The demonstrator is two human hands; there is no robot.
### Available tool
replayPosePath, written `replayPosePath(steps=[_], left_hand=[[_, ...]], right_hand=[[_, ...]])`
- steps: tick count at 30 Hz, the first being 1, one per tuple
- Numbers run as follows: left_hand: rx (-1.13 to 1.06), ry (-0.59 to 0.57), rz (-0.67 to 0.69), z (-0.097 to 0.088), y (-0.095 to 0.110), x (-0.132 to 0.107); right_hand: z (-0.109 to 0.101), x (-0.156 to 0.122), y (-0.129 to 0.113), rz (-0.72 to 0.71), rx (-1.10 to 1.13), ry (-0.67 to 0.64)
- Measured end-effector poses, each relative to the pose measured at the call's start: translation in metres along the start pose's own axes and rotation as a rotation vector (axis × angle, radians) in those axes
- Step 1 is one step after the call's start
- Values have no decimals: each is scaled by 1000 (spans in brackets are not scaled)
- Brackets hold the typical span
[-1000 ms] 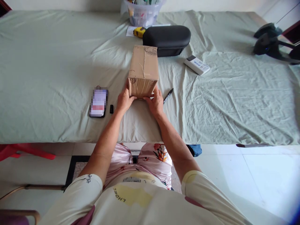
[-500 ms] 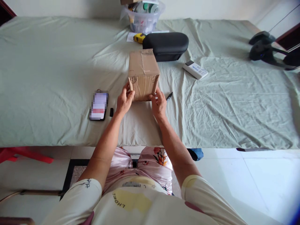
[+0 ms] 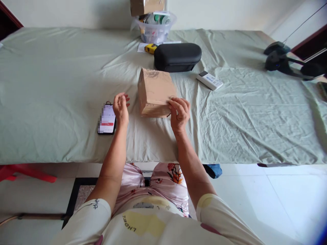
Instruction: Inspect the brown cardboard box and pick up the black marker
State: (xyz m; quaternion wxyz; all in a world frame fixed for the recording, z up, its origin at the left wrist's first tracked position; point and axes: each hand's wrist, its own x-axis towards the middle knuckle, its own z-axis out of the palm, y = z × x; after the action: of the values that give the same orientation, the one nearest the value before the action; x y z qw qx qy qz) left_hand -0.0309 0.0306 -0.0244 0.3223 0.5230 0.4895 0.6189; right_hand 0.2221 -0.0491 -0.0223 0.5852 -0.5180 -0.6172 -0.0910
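A brown cardboard box [image 3: 158,86] with dark scribbled lines on its upper face sits on the cloth in front of me. My right hand [image 3: 180,114] has its fingertips and thumb closed at the box's near right corner. Under those fingers a small dark tip shows at the box's lower edge; what it belongs to is hidden. My left hand [image 3: 121,108] is off the box, to its left, with fingers apart and nothing in them. It is nearest to a phone [image 3: 107,119] lying face up, partly blurred out.
Behind the box lie a black case [image 3: 177,56], a yellow tape measure [image 3: 150,48] and a white power-bank-like block [image 3: 209,81]. A clear basket [image 3: 155,32] of bottles stands at the back wall. A black headset-like device [image 3: 283,61] lies far right on the green cloth [image 3: 255,129].
The box has been turned so that a different, scribbled face is up. My left hand has let go and moved left. My right hand has shifted to the box's near right corner, covering the pen.
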Motion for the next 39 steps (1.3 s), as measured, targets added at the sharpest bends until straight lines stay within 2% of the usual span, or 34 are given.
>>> replayPosePath(steps=[4, 7, 10, 14, 18, 22, 26, 32, 39], left_hand=[[176, -328, 325, -1, 18, -6], [322, -427, 445, 3, 24, -10], [350, -428, 445, 3, 22, -8], [339, -442, 428, 2, 17, -3], [341, -432, 430, 4, 13, -1], [335, -412, 433, 7, 10, -3], [336, -404, 447, 8, 10, -5], [316, -380, 403, 10, 9, -8], [355, -346, 464, 21, 17, -19]], right_hand=[[10, -5, -9, 107, 59, -93], [13, -7, -5, 184, 107, -86], [16, -8, 6, 242, 194, -66], [20, -10, 19, 230, 250, -63], [25, -12, 22, 198, 304, -21], [28, -13, 19, 226, 252, -22], [24, -12, 14, 239, 267, -36], [15, -11, -10, 154, 160, -73], [27, -16, -32, 145, 200, -87]])
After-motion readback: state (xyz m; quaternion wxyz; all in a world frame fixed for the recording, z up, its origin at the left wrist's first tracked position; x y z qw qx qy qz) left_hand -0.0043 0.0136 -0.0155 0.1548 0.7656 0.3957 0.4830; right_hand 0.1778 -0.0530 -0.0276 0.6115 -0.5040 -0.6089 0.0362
